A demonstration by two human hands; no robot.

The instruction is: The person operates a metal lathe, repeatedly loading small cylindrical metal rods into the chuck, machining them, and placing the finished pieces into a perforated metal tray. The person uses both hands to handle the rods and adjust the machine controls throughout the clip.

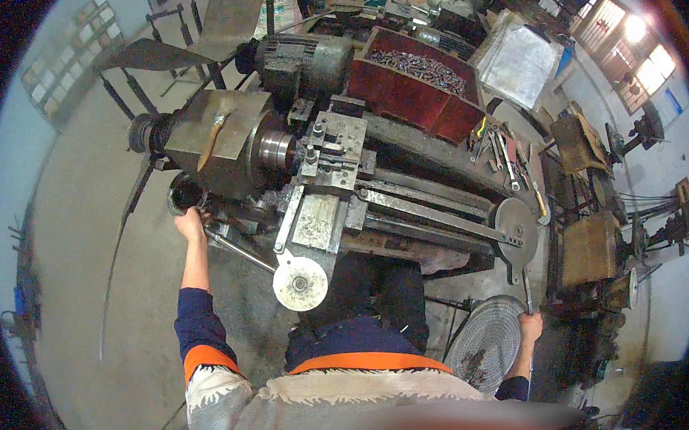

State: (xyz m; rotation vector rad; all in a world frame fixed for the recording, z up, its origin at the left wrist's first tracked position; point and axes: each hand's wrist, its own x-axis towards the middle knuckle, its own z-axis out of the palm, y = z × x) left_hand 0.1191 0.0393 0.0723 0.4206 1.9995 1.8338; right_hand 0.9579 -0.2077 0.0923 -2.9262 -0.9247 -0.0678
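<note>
At the left end of a small lathe (219,155), my left hand (191,224) has its fingers closed at the rim of a dark round container (184,193). Beside that hand a silver rod (242,250) slopes to a pale round disc (301,283). On the right, my right hand (531,327) is wrapped round a thin metal lever (527,290), which runs down from near a grey disc (516,234). The shiny chuck (275,151) faces the tool post (330,150). A wood-handled brush (212,144) lies on top of the headstock.
Behind the lathe stands a red box (412,97) holding many small metal parts, next to an electric motor (303,63). Wrenches (505,158) lie at the right. A perforated round tray (488,339) is low beside my right arm. More machines (588,247) line the right wall.
</note>
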